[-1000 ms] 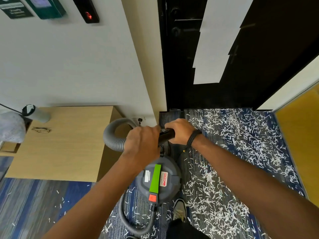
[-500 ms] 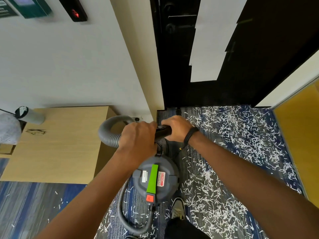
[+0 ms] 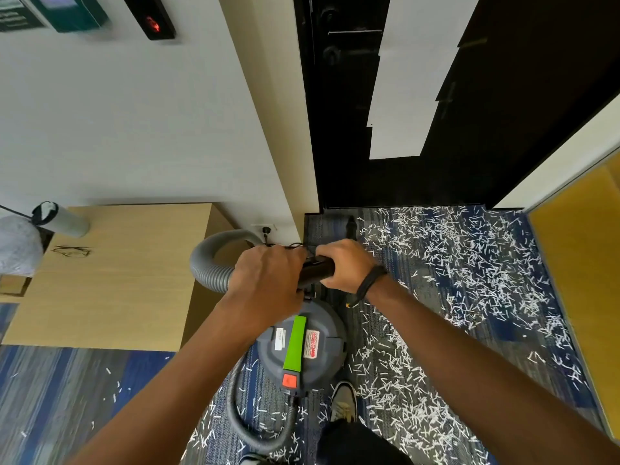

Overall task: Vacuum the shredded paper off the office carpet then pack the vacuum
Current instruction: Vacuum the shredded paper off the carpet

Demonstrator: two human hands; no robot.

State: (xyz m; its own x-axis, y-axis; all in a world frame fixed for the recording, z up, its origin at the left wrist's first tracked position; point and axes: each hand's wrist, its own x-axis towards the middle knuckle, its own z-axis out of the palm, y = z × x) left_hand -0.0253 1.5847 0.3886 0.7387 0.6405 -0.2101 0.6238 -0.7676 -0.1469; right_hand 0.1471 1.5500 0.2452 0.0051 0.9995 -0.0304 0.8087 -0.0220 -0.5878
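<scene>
The black wand (image 3: 317,270) is held by both hands: left hand (image 3: 268,280) and right hand (image 3: 345,265) wrapped tightly around it. Shredded paper (image 3: 469,280) is spread thickly on the carpet (image 3: 503,333) at right; slow, overlapping passes are probably best, with the canister vacuum (image 3: 302,350) kept near.

I'm looking at an office corridor: striped blue carpet tiles (image 3: 60,391), a card reader (image 3: 149,16) beside the dark door (image 3: 339,105), a light wooden desk (image 3: 117,276).
</scene>
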